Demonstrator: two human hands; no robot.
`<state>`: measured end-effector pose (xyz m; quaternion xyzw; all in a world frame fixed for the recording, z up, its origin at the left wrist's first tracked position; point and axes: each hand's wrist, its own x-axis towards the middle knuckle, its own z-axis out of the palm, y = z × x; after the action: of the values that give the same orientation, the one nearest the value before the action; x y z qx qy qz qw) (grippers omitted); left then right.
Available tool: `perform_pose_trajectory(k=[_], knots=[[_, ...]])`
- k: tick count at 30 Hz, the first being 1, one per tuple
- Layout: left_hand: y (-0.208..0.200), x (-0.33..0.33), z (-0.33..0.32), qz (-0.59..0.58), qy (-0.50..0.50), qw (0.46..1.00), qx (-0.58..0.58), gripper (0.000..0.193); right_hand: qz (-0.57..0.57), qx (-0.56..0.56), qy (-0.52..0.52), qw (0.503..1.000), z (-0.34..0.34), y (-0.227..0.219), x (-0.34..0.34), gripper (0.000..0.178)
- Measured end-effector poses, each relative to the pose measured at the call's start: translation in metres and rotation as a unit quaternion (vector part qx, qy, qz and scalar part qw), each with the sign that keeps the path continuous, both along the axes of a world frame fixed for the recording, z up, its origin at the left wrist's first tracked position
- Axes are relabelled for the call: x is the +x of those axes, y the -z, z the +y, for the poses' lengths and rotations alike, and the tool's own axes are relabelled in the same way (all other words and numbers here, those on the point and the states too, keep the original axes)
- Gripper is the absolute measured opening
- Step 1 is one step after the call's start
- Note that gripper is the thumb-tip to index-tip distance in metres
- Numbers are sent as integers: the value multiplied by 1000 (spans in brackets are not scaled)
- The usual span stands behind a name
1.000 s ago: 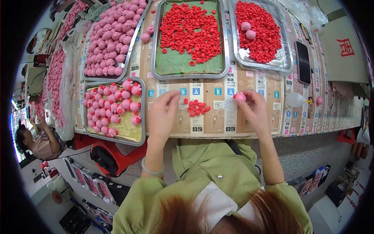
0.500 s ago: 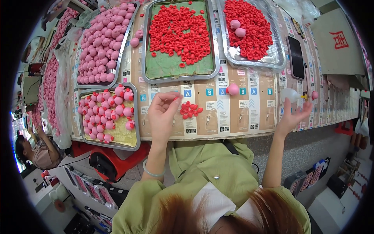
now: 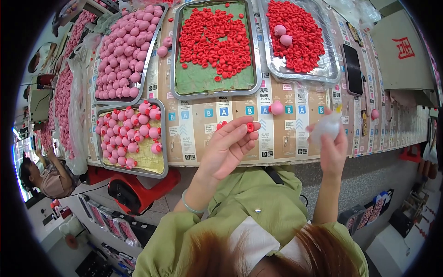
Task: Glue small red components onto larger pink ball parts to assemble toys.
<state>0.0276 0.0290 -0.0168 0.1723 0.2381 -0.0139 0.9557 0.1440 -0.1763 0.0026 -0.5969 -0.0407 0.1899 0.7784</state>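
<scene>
Between the fingertips of my left hand (image 3: 225, 150) is a small red oval piece (image 3: 250, 127) with a hollow in it. Behind those fingers, a few loose red pieces (image 3: 221, 124) on the table are partly covered. My right hand (image 3: 334, 152) is wrapped round a translucent white squeeze bottle (image 3: 326, 127), its yellow tip (image 3: 338, 108) pointing up and away from me. A pink ball (image 3: 277, 108) with a bit of red at its left side rests on the table, between and beyond both hands.
A tray (image 3: 162, 162) of pink balls with red parts stands at left, below a tray (image 3: 137, 98) of plain pink balls. Red pieces fill a green-lined tray (image 3: 196, 87) and a plastic-wrapped tray (image 3: 307, 77). A black phone (image 3: 352, 69) and another pink ball (image 3: 374, 113) lie right.
My right hand, open beside the bottle before, has closed on it and brought it left, off the table. My left hand has moved right and turned, bringing the red piece into plain view.
</scene>
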Motion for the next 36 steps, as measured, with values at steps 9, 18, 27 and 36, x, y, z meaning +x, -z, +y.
perform_pose_trajectory(k=[9,18,27,36], knots=[[2,-1,-2,-12,-4,999,-45,25,-189,-40,-58,979,32,-20,-27,41],[4,-3,-1,-17,3,998,-61,24,-309,-158,-35,937,34,-21,-33,41],[2,-3,-2,-14,6,998,-61,25,-327,-143,-40,933,36,-21,-31,43],[2,-1,-2,0,-24,999,-26,23,-344,-173,-37,922,34,-21,-31,42]])
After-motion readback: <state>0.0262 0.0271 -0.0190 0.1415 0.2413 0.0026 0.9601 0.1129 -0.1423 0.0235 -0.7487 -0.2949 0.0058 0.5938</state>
